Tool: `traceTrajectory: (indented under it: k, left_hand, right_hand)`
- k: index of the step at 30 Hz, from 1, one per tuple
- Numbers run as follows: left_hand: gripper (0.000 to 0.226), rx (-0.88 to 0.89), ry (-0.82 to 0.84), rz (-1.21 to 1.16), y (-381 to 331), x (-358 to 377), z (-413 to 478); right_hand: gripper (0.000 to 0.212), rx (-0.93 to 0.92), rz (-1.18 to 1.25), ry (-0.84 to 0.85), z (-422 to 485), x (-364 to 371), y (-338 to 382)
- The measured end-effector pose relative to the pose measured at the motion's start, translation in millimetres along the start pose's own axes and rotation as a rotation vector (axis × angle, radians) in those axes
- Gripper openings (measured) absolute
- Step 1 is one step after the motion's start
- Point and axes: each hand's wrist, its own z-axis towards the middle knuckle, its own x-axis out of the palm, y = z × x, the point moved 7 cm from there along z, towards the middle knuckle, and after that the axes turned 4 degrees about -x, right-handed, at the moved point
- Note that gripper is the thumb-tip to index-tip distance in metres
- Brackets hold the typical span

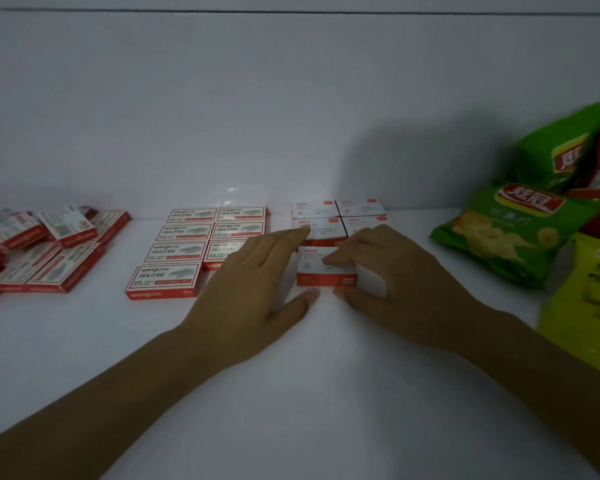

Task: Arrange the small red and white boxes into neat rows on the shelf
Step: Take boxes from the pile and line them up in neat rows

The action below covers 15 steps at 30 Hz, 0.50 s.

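small white-topped red-sided cardboard box (321,271): long axis left-right, between the hands
right hand (395,271): seemingly pinches it
left hand (253,282): spread, beside

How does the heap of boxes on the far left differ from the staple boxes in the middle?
The far-left heap is jumbled: its boxes tilt and overlap at mixed angles. The middle staple boxes lie flat, labels up, in two straight columns. The heap runs off the left edge; the middle boxes are cut only by the left hand. Both are red and white boxes.
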Motion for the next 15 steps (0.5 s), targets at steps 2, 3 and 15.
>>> traceTrajectory:
  k: [2,3,15]
  left_hand:
    - [0.067,0.004,0.005,-0.005,0.1,0.9,-0.5]
    - [0.066,0.007,0.005,-0.008,0.4,1.4,-0.7]
    - [0.061,-0.012,0.025,0.026,4.5,2.5,-0.2]
  right_hand:
    - [0.039,-0.042,-0.047,-0.014,-0.2,1.4,5.1]
    - [0.037,-0.055,-0.069,-0.021,-0.6,2.0,6.4]
    - [0.056,0.054,-0.158,0.128,-4.9,10.1,3.0]
